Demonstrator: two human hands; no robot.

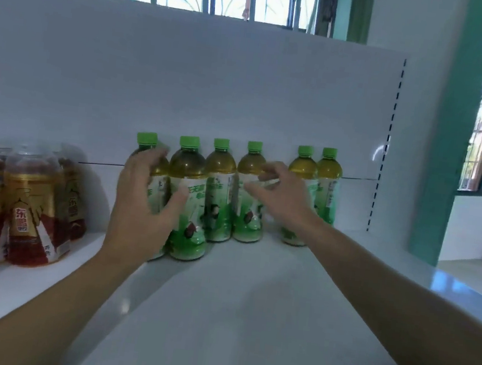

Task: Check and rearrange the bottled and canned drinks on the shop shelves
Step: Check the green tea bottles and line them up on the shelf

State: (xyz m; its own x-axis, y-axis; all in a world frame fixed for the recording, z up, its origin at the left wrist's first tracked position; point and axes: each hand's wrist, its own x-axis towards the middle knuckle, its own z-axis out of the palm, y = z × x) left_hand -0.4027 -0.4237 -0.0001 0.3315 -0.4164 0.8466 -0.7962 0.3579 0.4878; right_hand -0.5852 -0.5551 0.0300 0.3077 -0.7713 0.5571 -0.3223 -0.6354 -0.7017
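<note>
White shelf [250, 303] filled lower half of frame, white back panel [244, 92] behind. Six green-capped bottles [217, 191] stood upright in row at centre, gap after fourth. Gold-labelled bottles [29, 212] clustered upright at left edge, blurred.

Left hand [141, 201] hides most of leftmost green bottle [147, 141]; amber bottles [30, 203] blurred, edge-cut.

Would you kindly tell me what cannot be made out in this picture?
Head view:
leftmost green bottle: label mostly hidden by the left hand.
right hand: fingers blurred; contact with the fourth green bottle unclear.
gold-labelled bottles: blurred, row cut off by the left edge.
</note>
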